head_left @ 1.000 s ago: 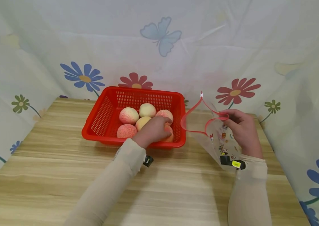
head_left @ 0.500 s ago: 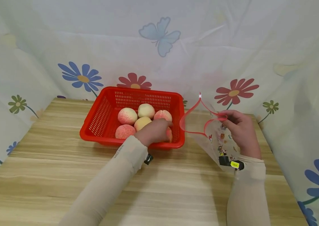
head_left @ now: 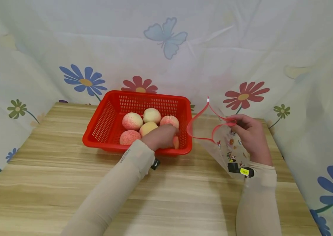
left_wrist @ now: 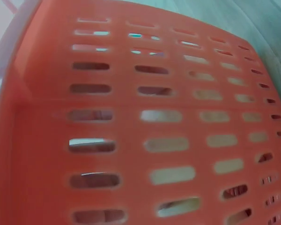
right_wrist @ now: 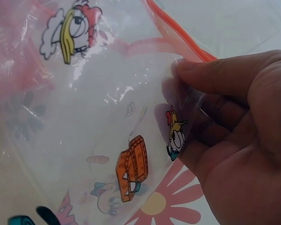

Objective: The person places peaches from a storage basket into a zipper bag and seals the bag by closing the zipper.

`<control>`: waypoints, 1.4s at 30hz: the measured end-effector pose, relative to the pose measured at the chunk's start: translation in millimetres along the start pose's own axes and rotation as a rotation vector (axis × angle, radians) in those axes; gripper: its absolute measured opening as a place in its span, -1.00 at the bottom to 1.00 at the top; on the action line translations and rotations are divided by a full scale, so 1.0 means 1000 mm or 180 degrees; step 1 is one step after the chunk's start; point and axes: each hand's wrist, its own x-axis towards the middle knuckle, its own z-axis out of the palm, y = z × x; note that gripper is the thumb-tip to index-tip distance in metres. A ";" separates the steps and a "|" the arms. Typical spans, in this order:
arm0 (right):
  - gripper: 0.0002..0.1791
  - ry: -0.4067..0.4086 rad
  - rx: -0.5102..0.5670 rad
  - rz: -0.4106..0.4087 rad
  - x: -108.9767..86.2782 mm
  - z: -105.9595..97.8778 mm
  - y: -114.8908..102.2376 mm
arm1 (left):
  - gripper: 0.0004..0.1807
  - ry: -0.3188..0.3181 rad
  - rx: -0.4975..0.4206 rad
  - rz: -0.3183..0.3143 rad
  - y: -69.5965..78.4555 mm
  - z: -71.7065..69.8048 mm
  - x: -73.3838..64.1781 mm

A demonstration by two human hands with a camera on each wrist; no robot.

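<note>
Inside the red plastic basket [head_left: 95,131], my left hand [head_left: 162,135] curls its fingers round a peach [head_left: 176,142] at the front right corner; most of that peach is hidden. Several more pink and cream peaches [head_left: 132,121] lie to its left and behind it. The left wrist view is filled by the basket's slotted wall [left_wrist: 126,126], and the hand cannot be made out there. My right hand [head_left: 251,136] pinches the red zip edge of a clear bag [head_left: 210,147], whose mouth gapes beside the basket. Cartoon prints show on the bag [right_wrist: 98,117] in the right wrist view.
Basket and bag are on a wood-grain table [head_left: 166,196]. A white cloth [head_left: 110,49] printed with flowers and a butterfly hangs behind the table and along both sides. The basket's right rim is close to the bag's red edge.
My left hand has sunk slightly and drawn in round the front right peach, covering more of it. The right hand and bag keep their pose, while the whole head view shifts slightly.
</note>
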 end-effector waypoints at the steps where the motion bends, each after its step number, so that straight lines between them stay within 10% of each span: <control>1: -0.71 -0.0006 -0.0001 -0.0004 0.000 0.000 0.000 | -0.83 -0.0024 -0.0078 -0.0052 0.000 -0.001 -0.001; 15: -0.70 -0.0084 -0.0065 0.0004 0.000 0.002 0.000 | -0.60 0.0336 0.1060 0.0227 0.010 -0.018 -0.015; 21: -0.70 -0.0113 -0.0075 0.0002 -0.001 0.001 -0.001 | -0.28 0.0414 0.0895 0.0110 0.019 -0.028 -0.022; 42: -0.73 -0.0102 -0.0092 0.0047 0.000 0.002 -0.004 | -0.22 0.0713 0.0808 0.0316 0.046 -0.051 -0.045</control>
